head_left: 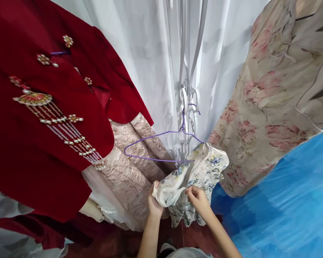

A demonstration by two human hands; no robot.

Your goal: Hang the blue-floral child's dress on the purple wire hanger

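A small white garment with a blue and yellow floral print [208, 170] hangs by one shoulder from the right arm of a purple hanger [153, 158]. The hanger's left arm is bare, and its hook sits at a white ring on the stand. My left hand [154, 200] grips the garment's loose left shoulder part, below the hanger. To the right, my right hand [197, 197] pinches the edge of the cloth near its opening. Part of my left fingers is hidden behind the fabric.
A white metal stand [190, 68] with rings rises before white curtains [140, 50]. On the left hang a red jacket [78, 86] with beaded ornaments and a pink brocade skirt [123, 168]. A beige floral dress [258, 118] and blue tulle [290, 193] are on the right.
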